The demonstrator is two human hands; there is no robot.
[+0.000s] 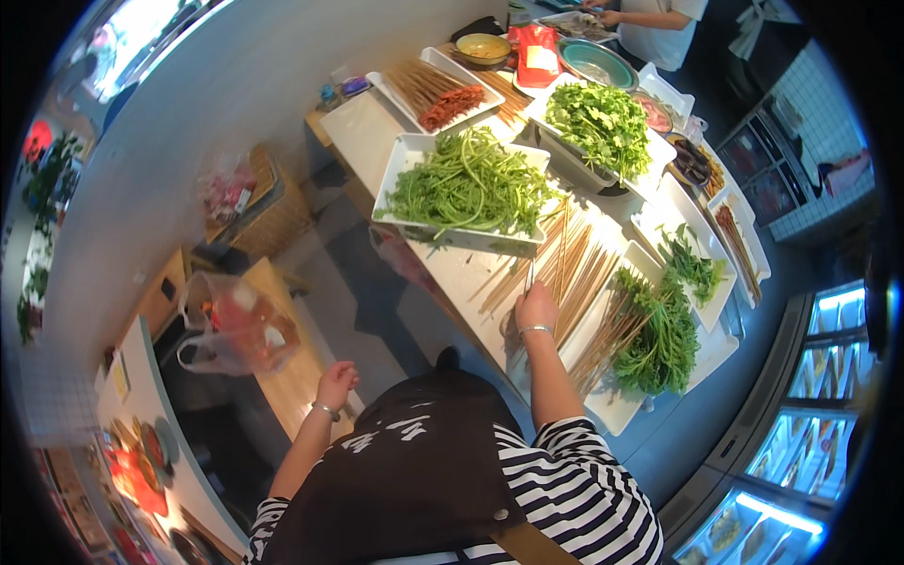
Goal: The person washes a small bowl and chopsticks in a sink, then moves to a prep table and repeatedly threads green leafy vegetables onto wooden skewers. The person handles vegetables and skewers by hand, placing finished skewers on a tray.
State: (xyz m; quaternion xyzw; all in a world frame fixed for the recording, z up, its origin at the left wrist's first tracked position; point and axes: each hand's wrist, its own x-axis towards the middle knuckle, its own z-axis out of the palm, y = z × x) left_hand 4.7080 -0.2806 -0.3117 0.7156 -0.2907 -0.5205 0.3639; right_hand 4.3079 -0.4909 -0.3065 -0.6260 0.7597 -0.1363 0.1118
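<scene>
My right hand (pixel 537 308) is closed around a thin metal tool (pixel 531 274), perhaps a knife or scissors, at the table edge. Loose wooden skewers (pixel 575 261) lie just right of it. Beyond it, a white tray (pixel 462 242) holds a heap of leafy green stems (pixel 473 185). To the right, bunches of skewered greens (pixel 653 332) rest on a long white tray (pixel 613 417). My left hand (pixel 339 383) hangs beside the body with curled fingers, and nothing shows in it; whether its fingers are fully closed is unclear.
Further back stand a tray of skewered red meat (pixel 452 106), cilantro (pixel 600 126), a yellow bowl (pixel 483 48) and a green basin (pixel 597 63). A co-worker (pixel 653 28) works at the far end. Plastic bags (pixel 244 325) sit on a wooden bench (pixel 282 395) at left. Lit display fridges (pixel 805 445) stand right.
</scene>
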